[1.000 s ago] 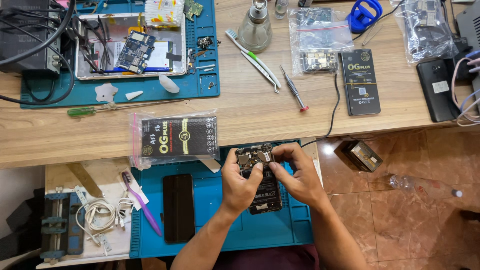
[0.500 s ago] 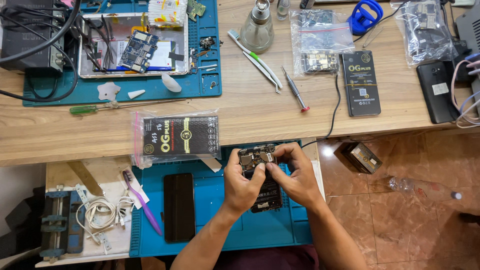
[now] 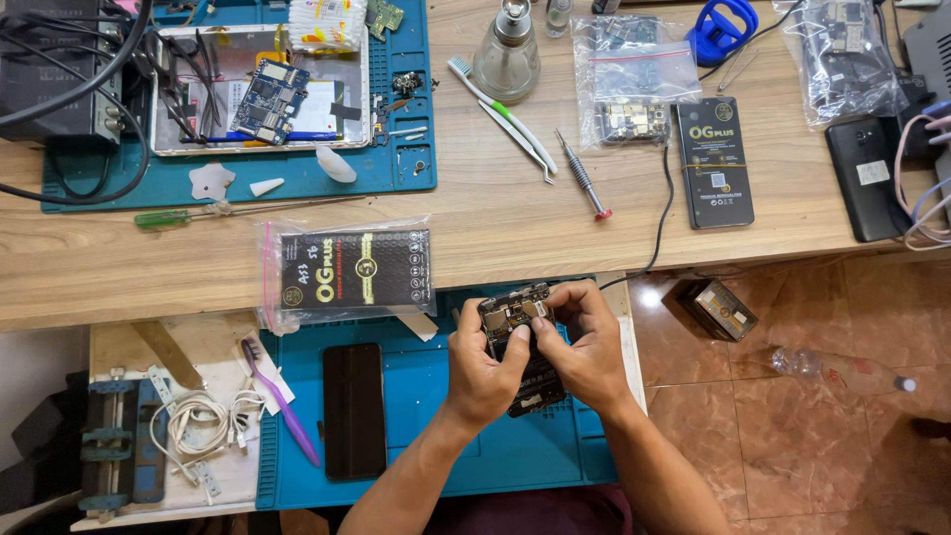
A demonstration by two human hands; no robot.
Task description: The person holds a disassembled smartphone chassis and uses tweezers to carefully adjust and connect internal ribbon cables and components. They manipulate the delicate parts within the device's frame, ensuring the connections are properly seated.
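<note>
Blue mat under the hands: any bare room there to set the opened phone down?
Yes: the blue mat is bare between the black phone and the left hand. Wood is free between the green screwdriver and the bagged black package. The right hand shares the opened phone. The upper mat is crowded.

I see a long wooden table (image 3: 515, 223) across the far side, a smaller table (image 3: 149, 337) near left, and a reddish-brown tiled floor (image 3: 792, 436) at right.
</note>
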